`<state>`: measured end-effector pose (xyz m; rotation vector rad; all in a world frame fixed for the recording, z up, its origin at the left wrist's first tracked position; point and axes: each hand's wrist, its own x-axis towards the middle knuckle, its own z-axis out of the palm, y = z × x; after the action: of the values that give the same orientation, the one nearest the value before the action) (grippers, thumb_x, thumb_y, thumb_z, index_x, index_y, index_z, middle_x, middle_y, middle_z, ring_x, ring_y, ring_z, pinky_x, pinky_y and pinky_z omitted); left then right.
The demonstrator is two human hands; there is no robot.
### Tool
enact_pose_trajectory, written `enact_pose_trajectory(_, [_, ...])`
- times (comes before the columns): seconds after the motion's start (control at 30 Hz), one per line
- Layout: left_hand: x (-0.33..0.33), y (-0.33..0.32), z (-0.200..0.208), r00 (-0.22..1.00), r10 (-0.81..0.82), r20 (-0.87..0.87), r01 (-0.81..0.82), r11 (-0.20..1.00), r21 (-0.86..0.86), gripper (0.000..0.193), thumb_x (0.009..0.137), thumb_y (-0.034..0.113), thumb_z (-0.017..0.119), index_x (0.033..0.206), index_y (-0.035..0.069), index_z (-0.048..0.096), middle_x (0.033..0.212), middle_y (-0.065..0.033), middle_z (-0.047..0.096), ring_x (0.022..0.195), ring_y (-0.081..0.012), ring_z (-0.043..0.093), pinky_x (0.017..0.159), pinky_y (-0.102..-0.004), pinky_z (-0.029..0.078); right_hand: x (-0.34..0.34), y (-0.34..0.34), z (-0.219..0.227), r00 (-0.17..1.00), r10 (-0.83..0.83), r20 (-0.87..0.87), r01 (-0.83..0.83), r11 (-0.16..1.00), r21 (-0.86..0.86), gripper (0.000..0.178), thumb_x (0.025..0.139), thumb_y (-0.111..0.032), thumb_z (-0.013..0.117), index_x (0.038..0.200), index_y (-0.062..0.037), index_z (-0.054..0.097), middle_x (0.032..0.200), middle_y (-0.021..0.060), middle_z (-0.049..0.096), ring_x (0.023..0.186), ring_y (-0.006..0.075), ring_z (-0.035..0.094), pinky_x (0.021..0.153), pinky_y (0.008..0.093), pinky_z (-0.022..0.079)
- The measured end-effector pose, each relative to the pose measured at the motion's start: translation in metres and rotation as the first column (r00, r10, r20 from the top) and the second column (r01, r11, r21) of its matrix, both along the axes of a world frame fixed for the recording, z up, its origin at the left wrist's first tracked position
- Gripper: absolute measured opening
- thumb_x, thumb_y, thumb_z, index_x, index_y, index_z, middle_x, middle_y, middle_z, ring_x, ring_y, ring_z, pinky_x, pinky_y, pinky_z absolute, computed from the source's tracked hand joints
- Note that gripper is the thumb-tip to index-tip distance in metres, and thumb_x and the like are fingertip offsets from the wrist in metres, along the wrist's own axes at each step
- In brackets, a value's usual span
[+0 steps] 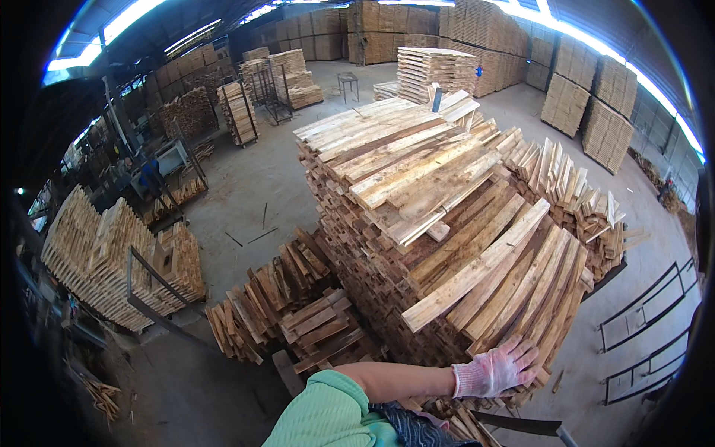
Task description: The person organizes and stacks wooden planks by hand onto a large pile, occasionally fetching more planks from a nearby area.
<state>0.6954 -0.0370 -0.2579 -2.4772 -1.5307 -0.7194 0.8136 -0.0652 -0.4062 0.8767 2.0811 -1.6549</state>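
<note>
the surface under the hand is the top of a broad stack of boards (328, 216), rough wood in tan and brown, standing on a grey concrete floor (298, 149). its top is stepped: the far part lies higher, covered with paler planks, and the near part lies lower, with darker planks side by side. the room is a large shed with a dark roof, and strips of bright daylight run along its upper edges. stacked timber (320, 33) lines the far wall.

the left hand (497, 369), in a pinkish-white glove, rests on the near edge of the lower part, touching the board ends there; its grip is released, palm down and fingers parted. the right hand can't be made out, so i cannot tell its grip.

counted: one pale board (477, 268) lies over the darker ones, in front of the step. one upright blue piece (437, 100) stands at the far end of the stack. two small piles of short planks (328, 328) sit just beside it on the left, and one loose heap (573, 194) on the right. three thin dark sticks (262, 235) lie on the floor, and two black metal frames (644, 305) at right. one small metal stand (348, 86) is well apart, near one pale stack (436, 74).
</note>
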Motion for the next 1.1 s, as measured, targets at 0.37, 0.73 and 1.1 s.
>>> enact_pose_trajectory(0.37, [0.009,0.003,-0.019,0.995,0.011,0.102,-0.024,0.991,0.131,0.075,0.082,0.048,0.068,0.14,0.005,0.046,0.143,-0.0266,0.047,0.135,-0.0442,0.047,0.116,-0.0604,0.032,0.002,-0.005,-0.007,0.999,0.041,0.02,-0.041,0.999,0.005,0.029,0.098,-0.015,0.053,0.117,0.002,0.066,0.114,0.0161,0.066,0.109,0.0302,0.062,0.092,0.0398,0.051])
enact_pose_trajectory(0.73, [0.0,0.006,-0.013,0.998,0.006,0.056,-0.014,0.99,0.141,0.07,0.084,0.042,0.065,0.141,0.006,0.046,0.143,-0.0244,0.049,0.135,-0.0417,0.047,0.114,-0.0584,0.034,0.001,0.002,-0.02,0.996,0.084,-0.003,-0.084,0.996,0.015,0.029,0.097,-0.016,0.054,0.117,0.0021,0.066,0.114,0.0173,0.066,0.11,0.0322,0.062,0.093,0.0415,0.05])
enact_pose_trajectory(1.1, [-0.009,-0.01,0.001,0.998,0.001,0.063,-0.004,0.999,0.043,0.074,0.082,0.042,0.07,0.142,0.006,0.045,0.144,-0.0258,0.047,0.136,-0.0446,0.045,0.114,-0.0605,0.034,0.01,-0.011,-0.04,0.99,0.142,0.018,-0.142,0.99,0.019,0.03,0.097,-0.017,0.056,0.116,0.0023,0.067,0.114,0.0184,0.066,0.11,0.0341,0.061,0.094,0.0433,0.05])
